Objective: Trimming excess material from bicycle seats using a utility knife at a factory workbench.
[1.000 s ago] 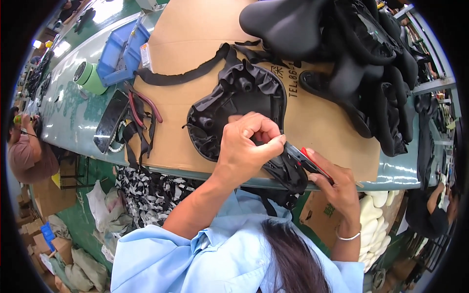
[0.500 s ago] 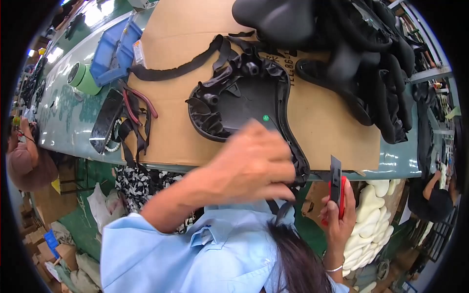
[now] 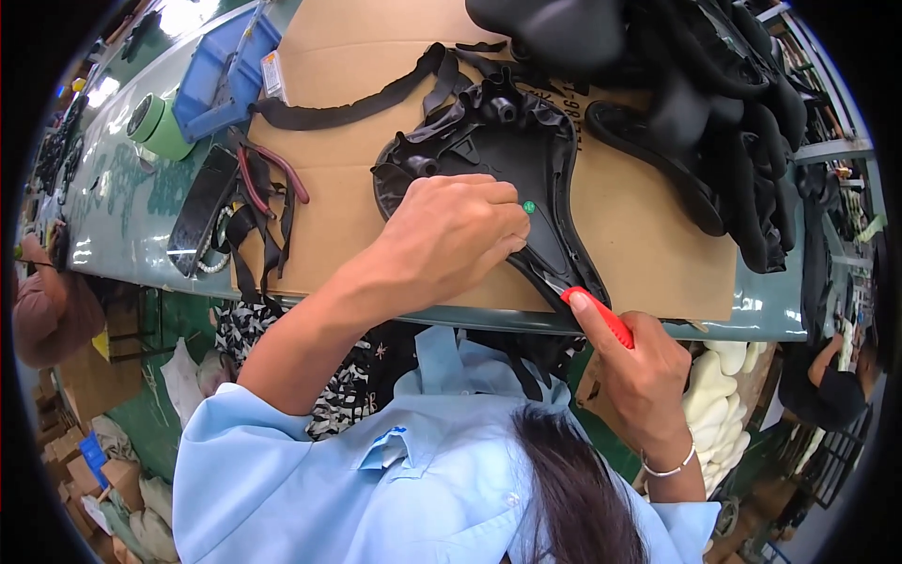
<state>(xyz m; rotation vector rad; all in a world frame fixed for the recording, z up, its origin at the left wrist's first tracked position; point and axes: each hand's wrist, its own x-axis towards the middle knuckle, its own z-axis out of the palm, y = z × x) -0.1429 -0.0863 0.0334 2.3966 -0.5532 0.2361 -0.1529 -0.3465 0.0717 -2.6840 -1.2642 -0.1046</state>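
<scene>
A black bicycle saddle point(image 3: 489, 160) lies underside up, its narrow end toward me and its dark cover folded in wrinkles over the wide rim. A round green sticker point(image 3: 529, 207) sits inside the shell. My left hand point(image 3: 460, 221) is closed over the saddle's left edge, fingertips pinched at the rim; whatever is between them is hidden. My right hand point(image 3: 644, 371) grips a red utility knife point(image 3: 599, 318), thumb along the handle. Its blade point(image 3: 556, 282) points into the narrow end, close to the inner edge; whether it touches cannot be made out.
Cardboard point(image 3: 658, 254) lies under the saddle on the green table point(image 3: 103, 216). More black saddles point(image 3: 695, 141) are heaped at the right. Red-handled pliers point(image 3: 256, 179), a blue bin point(image 3: 221, 75), a green roll point(image 3: 160, 124) and black strips point(image 3: 362, 108) lie left. Cream pads point(image 3: 719, 395) are stacked below.
My left hand has moved up a little and settled at the saddle's edge. The knife, earlier raised beside the saddle, has swung left and down to its narrow end.
</scene>
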